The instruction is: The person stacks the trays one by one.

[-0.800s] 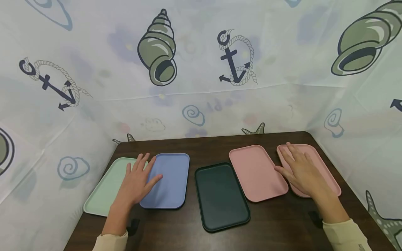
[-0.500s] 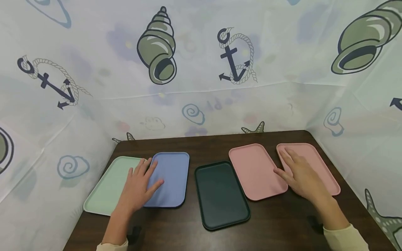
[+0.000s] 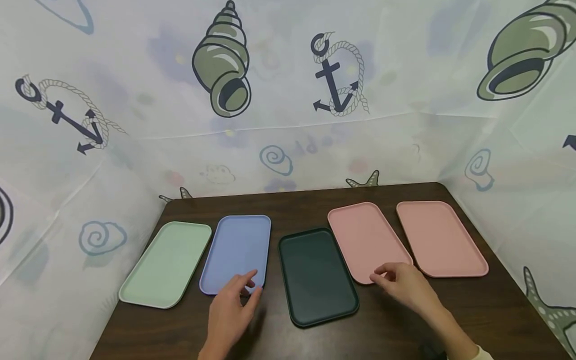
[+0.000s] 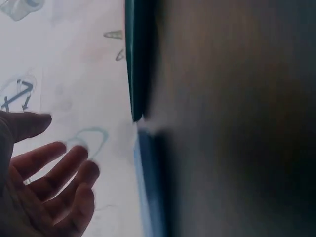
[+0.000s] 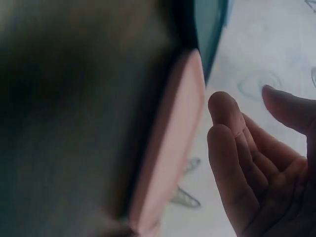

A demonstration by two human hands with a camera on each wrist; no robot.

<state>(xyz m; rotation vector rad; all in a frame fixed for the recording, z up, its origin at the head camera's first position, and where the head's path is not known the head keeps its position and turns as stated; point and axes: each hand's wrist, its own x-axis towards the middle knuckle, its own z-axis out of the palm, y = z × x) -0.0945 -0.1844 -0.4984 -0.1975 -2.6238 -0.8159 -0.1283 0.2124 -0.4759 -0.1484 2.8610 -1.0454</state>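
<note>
Five rounded rectangular trays would be too exact, so several lie flat on a dark wooden table [image 3: 279, 345]. From left to right they are a mint green tray [image 3: 166, 265], a blue tray [image 3: 238, 245], a dark green tray [image 3: 317, 280], a pink tray [image 3: 362, 235] and a second pink tray [image 3: 441, 240]. My left hand [image 3: 231, 312] hovers at the blue tray's near edge, fingers loosely bent and thumb apart. Over the near end of the first pink tray is my right hand [image 3: 407, 287], its fingers relaxed. Both wrist views show nothing held.
A pale cloth [image 3: 288, 90] printed with shells, anchors and starfish hangs behind the table and along both sides. The dark green tray touches or nearly touches the first pink tray.
Both hands have drawn inward and toward the near edge: the left from between the mint and blue trays, the right from the far-right pink tray. Their spread fingers have bent loosely. The trays stay put.
</note>
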